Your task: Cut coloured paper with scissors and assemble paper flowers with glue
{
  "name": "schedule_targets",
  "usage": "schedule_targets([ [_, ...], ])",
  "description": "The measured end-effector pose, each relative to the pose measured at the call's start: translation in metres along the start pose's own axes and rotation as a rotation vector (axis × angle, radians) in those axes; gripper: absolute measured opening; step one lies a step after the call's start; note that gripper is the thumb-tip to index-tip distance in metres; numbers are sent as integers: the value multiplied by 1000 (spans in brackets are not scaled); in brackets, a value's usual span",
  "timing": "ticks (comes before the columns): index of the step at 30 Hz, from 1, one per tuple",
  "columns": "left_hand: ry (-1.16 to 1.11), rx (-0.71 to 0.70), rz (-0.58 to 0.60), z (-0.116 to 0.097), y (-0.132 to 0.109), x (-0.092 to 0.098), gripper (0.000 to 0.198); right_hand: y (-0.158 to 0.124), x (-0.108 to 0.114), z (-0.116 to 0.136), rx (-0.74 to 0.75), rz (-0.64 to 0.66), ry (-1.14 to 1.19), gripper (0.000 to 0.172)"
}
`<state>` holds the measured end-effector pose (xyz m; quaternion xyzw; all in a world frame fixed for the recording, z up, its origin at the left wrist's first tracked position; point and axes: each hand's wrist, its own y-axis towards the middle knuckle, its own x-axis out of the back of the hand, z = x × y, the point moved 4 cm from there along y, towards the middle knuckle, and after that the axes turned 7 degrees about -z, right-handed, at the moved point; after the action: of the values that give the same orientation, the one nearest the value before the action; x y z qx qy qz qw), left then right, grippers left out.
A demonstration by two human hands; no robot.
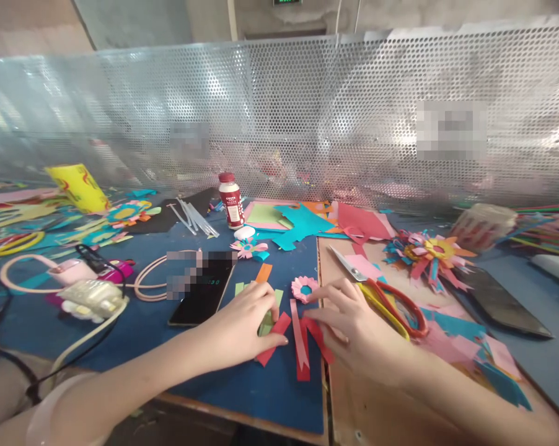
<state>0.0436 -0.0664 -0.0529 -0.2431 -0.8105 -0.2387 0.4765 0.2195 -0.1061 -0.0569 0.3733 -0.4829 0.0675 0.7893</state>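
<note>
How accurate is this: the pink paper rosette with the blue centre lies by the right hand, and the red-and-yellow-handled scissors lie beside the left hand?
The scissors are misplaced: the head view shows the scissors beside the right hand, not the left hand. The pink paper rosette does lie by the right hand.

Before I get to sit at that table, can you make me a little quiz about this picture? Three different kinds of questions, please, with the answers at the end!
1. Which of these stands upright? A) a phone B) the bottle C) a cable
2. True or false: the scissors lie nearer the right hand than the left hand.
3. Fill in the missing word: the pink paper rosette by the right hand's fingertips has a ____ centre.

Key: 1. B; 2. True; 3. blue
</note>
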Motion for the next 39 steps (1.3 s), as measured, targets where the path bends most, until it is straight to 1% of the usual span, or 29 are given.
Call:
schedule_targets([
  [2,-49,17,-2,2,0,0,20,-2,0,8,-8,32,6,23],
  [4,-90,34,-10,4,1,1,17,-3,-1,12,-46,15,7,13],
  [6,-130,85,7,7,4,3,19,-3,-4,12,-98,10,10,16],
  [8,-154,145,31,10,10,6,25,-2,-7,12,-144,22,1,20],
  [9,-155,154,29,12,14,8,27,-2,-9,12,-159,33,-8,21],
  [11,-123,114,-6,13,25,14,31,-2,-11,12,-174,44,-21,21],
  [13,-56,27,-44,13,39,20,33,-2,-14,12,-174,37,-27,15],
  [15,29,-46,-53,14,53,24,33,0,-19,9,-166,12,-36,11],
  [16,73,-69,-46,14,60,24,31,1,-21,6,-159,-4,-46,11],
  [18,138,-85,5,17,73,22,28,3,-24,2,-135,-41,-83,12],
  [20,167,-72,59,19,81,19,23,5,-19,1,-101,-105,-122,12],
  [21,171,-62,64,20,84,18,20,5,-14,2,-82,-127,-127,14],
  [23,164,-65,13,19,85,18,18,3,-4,9,-8,-108,-100,16],
  [24,150,-81,-26,17,84,19,19,1,0,14,51,-45,-78,18],
  [25,128,-104,-55,15,82,20,20,-2,3,21,146,13,-64,22],
  [26,98,-134,-71,12,80,20,21,-5,4,28,240,48,-68,25],
  [27,62,-168,-66,9,77,20,22,-9,4,34,330,69,-91,23],
  [29,-6,-235,-14,4,71,17,24,-17,-1,43,466,24,-148,15],
  [30,-27,-261,23,1,68,15,26,-20,-5,45,504,-23,-166,17],
  [32,-29,-281,90,-1,65,10,30,-24,-13,49,539,-126,-161,31],
  [33,-16,-276,117,-1,64,7,31,-27,-17,50,554,-151,-151,36],
  [36,30,-258,170,3,63,0,33,-31,-25,54,571,-138,-134,43],
  [37,41,-266,173,4,63,-1,33,-32,-27,56,561,-121,-133,44],
  [39,60,-292,165,5,63,-1,34,-32,-27,58,539,-135,-117,44],
])
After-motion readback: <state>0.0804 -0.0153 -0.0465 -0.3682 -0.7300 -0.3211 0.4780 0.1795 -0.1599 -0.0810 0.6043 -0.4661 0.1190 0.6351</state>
